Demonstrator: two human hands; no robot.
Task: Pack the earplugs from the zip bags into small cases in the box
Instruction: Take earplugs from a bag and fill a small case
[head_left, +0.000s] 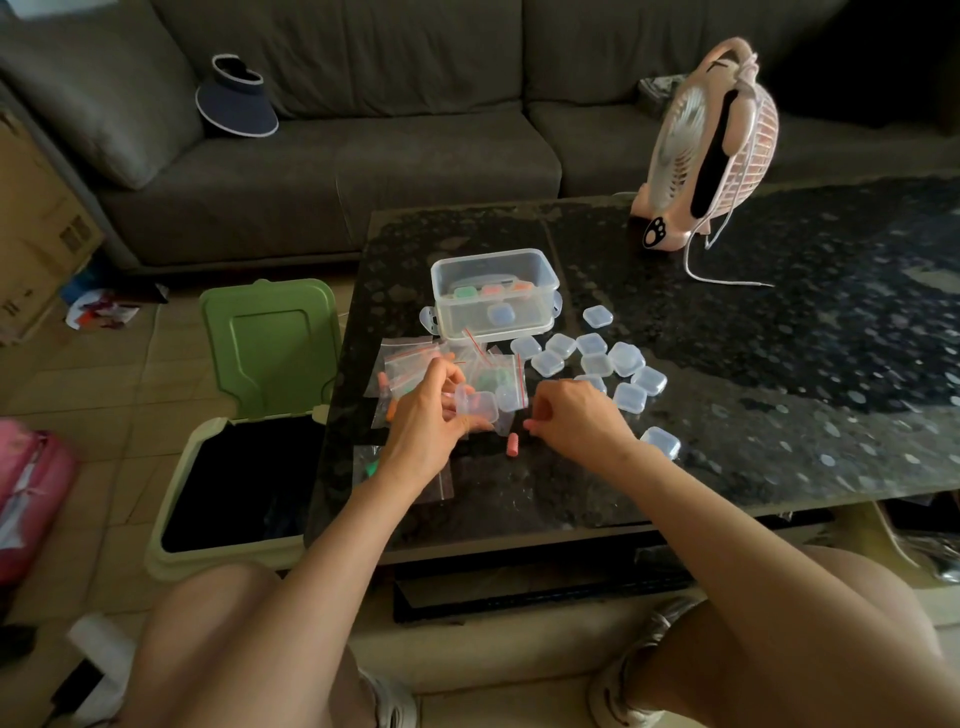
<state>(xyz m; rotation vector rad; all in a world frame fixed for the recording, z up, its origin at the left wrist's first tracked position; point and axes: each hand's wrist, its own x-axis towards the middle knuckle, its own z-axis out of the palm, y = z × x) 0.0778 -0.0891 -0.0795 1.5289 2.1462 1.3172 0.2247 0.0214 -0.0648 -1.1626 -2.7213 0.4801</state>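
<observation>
- left hand (431, 415) grasps a clear small case (480, 408), fingers curled round it; looks hinged open, hard to be sure
- right hand (576, 415) has curled fingers with the tips down by the table (779, 374); cannot tell if it pinches anything
- loose earplug (513, 446), orange, lies on the table at 7 o'clock from the right fingertips, just beside them and not gripped
- zip bags (415, 364) are piled at 12 o'clock from the left hand, several still showing orange or green inside, red seal strips visible
- a few more orange plugs lie loose at 10 o'clock of the left hand, near the table edge
- flat bag (436, 486) at 6 o'clock under the left wrist looks emptied
- empty cases (597, 364), a dozen-odd clear ones, are scattered at 1 o'clock of the right hand, plus one by the right wrist at 4 o'clock
- box (493, 260) sits at 12 o'clock behind the bags, lid off, holding filled cases (491, 291): green, two orange, one bluish lower down
- judgement: early stage; about four are packed, most cases and bags are untouched
- current step is probably loading the held case with the loose plug, then closing it and dropping it in the box
- open bin (208, 431) at 9 o'clock off the table, fan (717, 145) at 1 o'clock, far side
</observation>
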